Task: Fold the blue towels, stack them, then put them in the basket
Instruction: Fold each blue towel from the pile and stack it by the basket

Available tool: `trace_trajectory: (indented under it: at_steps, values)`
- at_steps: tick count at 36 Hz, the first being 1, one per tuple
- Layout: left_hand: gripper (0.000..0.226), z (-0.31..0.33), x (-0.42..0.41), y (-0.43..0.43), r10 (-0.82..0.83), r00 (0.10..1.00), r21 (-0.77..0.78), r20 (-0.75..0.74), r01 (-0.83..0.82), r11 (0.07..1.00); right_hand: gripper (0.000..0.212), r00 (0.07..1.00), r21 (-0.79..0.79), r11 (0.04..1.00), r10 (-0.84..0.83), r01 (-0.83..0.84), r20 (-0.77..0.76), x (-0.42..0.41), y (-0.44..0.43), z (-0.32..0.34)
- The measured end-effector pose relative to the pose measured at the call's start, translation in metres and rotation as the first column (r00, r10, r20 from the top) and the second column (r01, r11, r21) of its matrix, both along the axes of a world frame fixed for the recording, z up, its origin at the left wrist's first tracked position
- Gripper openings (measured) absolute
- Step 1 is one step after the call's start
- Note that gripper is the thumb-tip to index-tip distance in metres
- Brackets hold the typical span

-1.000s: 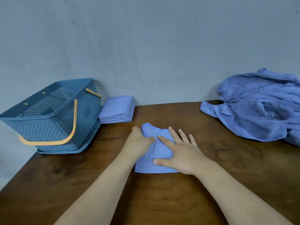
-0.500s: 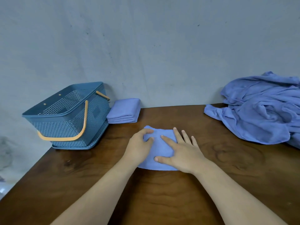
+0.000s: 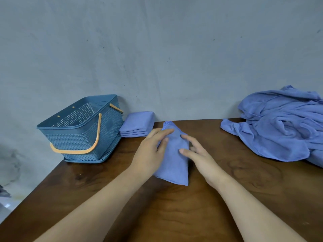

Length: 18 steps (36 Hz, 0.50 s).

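Note:
A folded blue towel (image 3: 174, 163) is in the middle of the wooden table (image 3: 174, 215), its far end tilted up toward the wall. My left hand (image 3: 150, 151) grips its left edge, fingers over the top and thumb against the cloth. My right hand (image 3: 201, 158) is at the towel's right side with relaxed fingers, thumb and forefinger touching the cloth. A stack of folded blue towels (image 3: 138, 122) lies against the wall, just right of the blue basket (image 3: 78, 137) with orange handles. A pile of unfolded blue towels (image 3: 283, 126) covers the table's far right.
The basket stands at the table's far left corner, close to the left edge, with its near handle hanging down. A grey wall runs along the back of the table. Bare wood shows between the towel in my hands and the pile.
The folded towel lay flat under both hands; now my left hand has raised it and turned it toward the stack, and my right hand has come off its top to its side.

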<state>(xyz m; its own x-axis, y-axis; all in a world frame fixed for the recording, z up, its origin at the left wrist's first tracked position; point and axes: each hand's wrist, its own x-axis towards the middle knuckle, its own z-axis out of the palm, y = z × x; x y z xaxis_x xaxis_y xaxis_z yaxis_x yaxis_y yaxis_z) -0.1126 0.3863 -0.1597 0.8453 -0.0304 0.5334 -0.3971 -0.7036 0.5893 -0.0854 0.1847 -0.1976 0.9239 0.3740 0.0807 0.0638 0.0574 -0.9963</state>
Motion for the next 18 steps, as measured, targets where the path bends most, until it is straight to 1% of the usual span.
trace_trajectory:
  at_steps: [2, 4, 5, 8, 11, 13, 16, 18]
  values:
    - [0.034, 0.009, -0.004, 0.002, -0.018, 1.000, -0.049, 0.003, 0.018, 0.999, 0.047, 0.999, 0.162, 0.986, 0.031, -0.024, -0.042, -0.005, 0.000, 0.006]
    - [0.034, 0.017, -0.006, 0.006, -0.018, 1.000, -0.109, 0.006, 0.019, 0.994, 0.049, 0.997, 0.276, 0.960, 0.065, -0.051, -0.042, -0.008, 0.001, 0.007]
    - [0.034, 0.019, -0.008, 0.008, -0.011, 1.000, -0.134, 0.009, 0.012, 0.991, 0.050, 0.998, 0.299, 0.953, 0.060, -0.049, -0.028, -0.010, 0.002, 0.008]
    - [0.037, 0.021, -0.015, 0.018, -0.004, 1.000, -0.154, -0.010, 0.002, 0.988, 0.057, 0.999, 0.290, 0.957, 0.018, -0.027, 0.033, -0.015, 0.006, 0.009]
    - [0.048, 0.016, -0.024, 0.031, -0.032, 0.994, -0.171, -0.107, 0.013, 0.985, 0.062, 0.997, 0.266, 0.964, -0.007, -0.013, 0.076, -0.020, 0.012, 0.010]
    - [0.056, 0.008, -0.030, 0.043, -0.074, 0.988, -0.192, -0.138, 0.047, 0.980, 0.061, 0.994, 0.236, 0.972, -0.034, 0.009, 0.104, -0.022, 0.016, 0.011]
    - [0.065, -0.006, -0.040, 0.060, -0.164, 0.973, -0.300, -0.161, 0.110, 0.947, 0.058, 0.981, 0.156, 0.986, -0.083, 0.056, 0.176, -0.023, 0.024, 0.010]
    - [0.068, -0.012, -0.044, 0.071, -0.196, 0.965, -0.382, -0.175, 0.117, 0.917, 0.056, 0.974, 0.107, 0.991, -0.100, 0.079, 0.205, -0.021, 0.032, 0.009]
